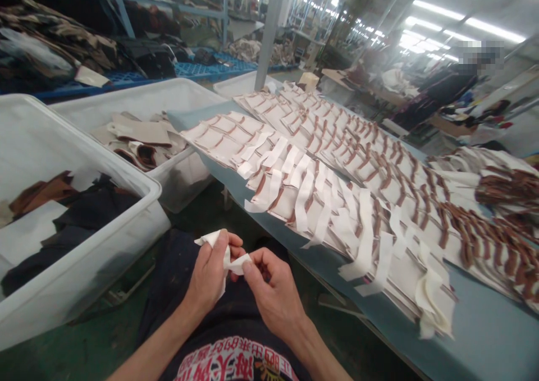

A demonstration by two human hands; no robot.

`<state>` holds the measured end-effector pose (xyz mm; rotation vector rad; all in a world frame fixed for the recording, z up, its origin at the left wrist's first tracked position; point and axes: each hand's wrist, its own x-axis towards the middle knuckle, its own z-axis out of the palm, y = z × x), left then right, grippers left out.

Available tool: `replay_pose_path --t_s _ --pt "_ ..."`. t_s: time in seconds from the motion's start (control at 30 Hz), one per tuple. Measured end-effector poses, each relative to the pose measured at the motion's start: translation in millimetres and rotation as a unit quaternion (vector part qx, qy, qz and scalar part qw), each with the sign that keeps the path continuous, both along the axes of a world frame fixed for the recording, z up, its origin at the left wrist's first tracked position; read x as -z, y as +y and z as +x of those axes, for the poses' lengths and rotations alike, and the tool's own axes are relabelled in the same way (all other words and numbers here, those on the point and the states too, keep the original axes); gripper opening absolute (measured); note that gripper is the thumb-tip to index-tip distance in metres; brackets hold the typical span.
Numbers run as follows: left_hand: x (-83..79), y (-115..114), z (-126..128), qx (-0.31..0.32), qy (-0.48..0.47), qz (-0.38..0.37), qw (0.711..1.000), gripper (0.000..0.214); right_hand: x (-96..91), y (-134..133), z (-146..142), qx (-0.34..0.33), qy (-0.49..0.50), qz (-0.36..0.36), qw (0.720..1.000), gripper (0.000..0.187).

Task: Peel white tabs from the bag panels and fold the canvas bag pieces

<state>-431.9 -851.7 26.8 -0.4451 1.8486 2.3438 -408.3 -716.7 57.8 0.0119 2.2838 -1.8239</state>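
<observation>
Bottom centre of the frame: left hand (210, 271) and right hand (272, 291) both pinch a small white paper strip (229, 260), fingers closed tight on it, table (484, 325) to the right.

Two bare hands meet above a seated person's lap. The left hand (210, 274) and right hand (273, 294) both pinch a small white strip (234, 265), crumpled between the fingertips. To the right runs a long grey-blue table (484, 330) covered with overlapping rows of pale pieces (337, 201) edged in brown. To the left stand two white bins: the near bin (84, 269) holds dark cloth (88, 212), the far bin (185, 173) beige scraps (138, 137). Another person (442, 89) stands in the far right background.
</observation>
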Motion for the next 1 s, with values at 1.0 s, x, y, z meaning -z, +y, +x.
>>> replay_pose_path --t_s 1.0 --pt "0.0 27 41 0.308 0.065 0.035 0.948 0.066 -80.6 62 -5 0.008 0.090 -0.283 0.955 0.026"
